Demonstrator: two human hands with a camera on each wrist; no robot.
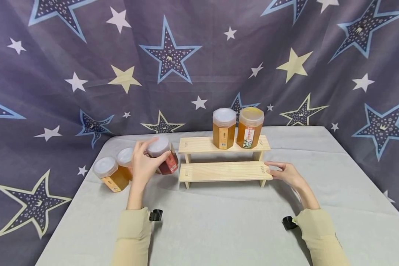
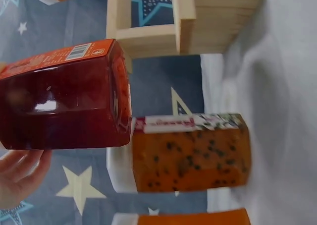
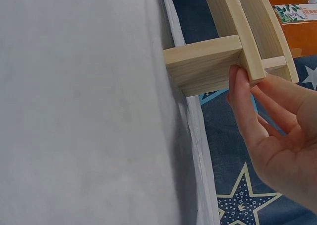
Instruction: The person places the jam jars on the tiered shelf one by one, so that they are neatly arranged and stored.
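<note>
My left hand (image 1: 143,165) grips a dark red jar (image 1: 169,165) by its pale lid, with thumb and fingers on opposite sides. In the left wrist view this jar (image 2: 59,98) hangs tilted, its orange-red label facing up, beside the wooden two-step rack. My right hand (image 1: 288,174) pinches the right end of the rack's lower step (image 1: 222,171) between thumb and fingers; the right wrist view shows its fingertips (image 3: 240,81) at the board's end. The upper step (image 1: 196,145) carries an amber jar (image 1: 224,129) and another amber jar (image 1: 250,129) with a yellowish lid.
Left of the rack, an amber jar (image 1: 111,175) stands on the grey-white cloth (image 1: 219,225). Behind my left hand is another jar (image 1: 124,158), partly hidden; the left wrist view shows dark specks in a jar (image 2: 190,158). A star-patterned curtain (image 1: 199,66) hangs behind.
</note>
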